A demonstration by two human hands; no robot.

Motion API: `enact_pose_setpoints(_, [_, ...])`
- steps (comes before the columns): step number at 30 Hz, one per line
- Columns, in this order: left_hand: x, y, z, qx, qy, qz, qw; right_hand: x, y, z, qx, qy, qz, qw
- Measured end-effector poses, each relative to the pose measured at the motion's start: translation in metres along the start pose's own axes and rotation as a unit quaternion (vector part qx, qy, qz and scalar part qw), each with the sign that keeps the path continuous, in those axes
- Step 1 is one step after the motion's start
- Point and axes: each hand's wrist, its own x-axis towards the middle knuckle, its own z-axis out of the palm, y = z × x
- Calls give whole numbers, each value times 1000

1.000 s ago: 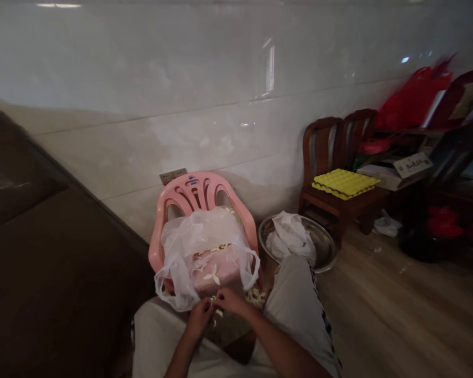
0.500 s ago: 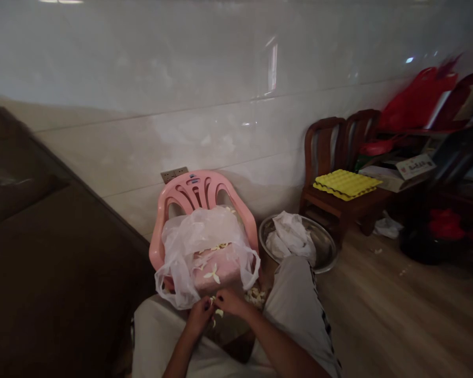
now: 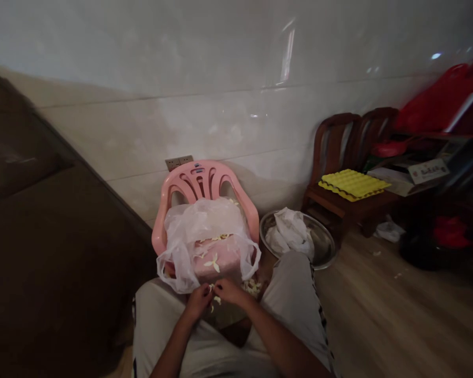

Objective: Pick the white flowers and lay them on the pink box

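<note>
A small pale piece [image 3: 211, 287], petal-like in form, is held above the lap, just in front of the pink plastic chair [image 3: 166, 210]. It is pinched between the left hand [image 3: 199, 300] and the right hand [image 3: 227, 290]; the fingers of both are closed at the tips, the exact contact being too small to resolve. The piece is judged light, soft and easily bruised or torn, perhaps slightly slippery if moist; it is best taken lightly by its thicker end. A lobed pale piece [image 3: 212, 263] is seen towards the front of the chair seat, over which a translucent plastic bag [image 3: 181, 268] is spread. To the right, a metal basin [image 3: 328, 252] is placed on the wood-grained floor [image 3: 378, 315]. The room is dimly lit and bounded by a glossy tiled wall [image 3: 142, 131].
</note>
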Motion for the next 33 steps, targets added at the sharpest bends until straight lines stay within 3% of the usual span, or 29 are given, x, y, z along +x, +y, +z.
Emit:
enact_pose_setpoints(18, [-5,-14,5,48,-53,-42,997,-7,5,6,-42,-43,-6,998])
enact_pose_setpoints(25, [-3,-11,4,88,-35,-39,995,-4,5,8,-27,-35,2,999])
enact_pose_setpoints(33, [-2,-9,2,107,7,-41,993,3,4,25,26,-10,25,999])
